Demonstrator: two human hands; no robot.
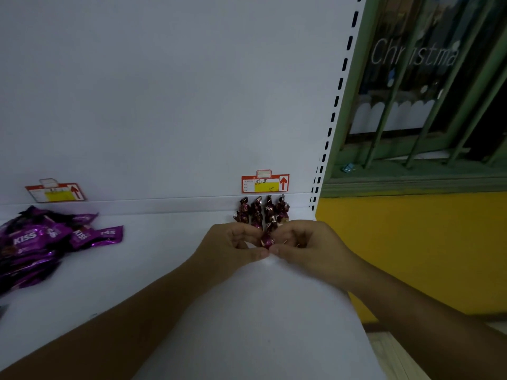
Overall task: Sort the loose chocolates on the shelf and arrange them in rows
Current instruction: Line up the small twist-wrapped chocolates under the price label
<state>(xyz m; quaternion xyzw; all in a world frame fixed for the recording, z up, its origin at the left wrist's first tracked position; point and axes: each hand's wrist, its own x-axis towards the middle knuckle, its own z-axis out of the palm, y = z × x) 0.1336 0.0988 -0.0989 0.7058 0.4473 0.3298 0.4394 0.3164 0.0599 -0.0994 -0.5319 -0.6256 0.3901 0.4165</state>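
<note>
A: Head view. What's the piece being worked?

B: One small chocolate (267, 239) in shiny dark red wrapping with a pale patch, just right of frame centre. The left hand (233, 242) and right hand (304, 242) both have their fingers curled in and pinch it between them, thumbs tip to tip just below it.

A: What holds what?

B: The white shelf (164, 283) carries everything. The lined-up chocolates (260, 211) sit against its back edge, just above the hands, directly under a red-and-yellow price tag (265, 183). They have the same dark red wrap and form four short columns side by side. A loose heap of purple packets (41, 242) marked KISS lies at the left edge, well apart, below a second price tag (56, 192).

A: Orientation?

B: The lined-up pieces run lengthwise up the frame, twisted ends toward the back wall. The held one looks roughly the same way, slightly tilted; its ends are partly hidden by fingers.

A: Surroundings?

B: A barred green window (411, 105) is at the upper right, with a yellow wall (411, 242) beneath.
</note>
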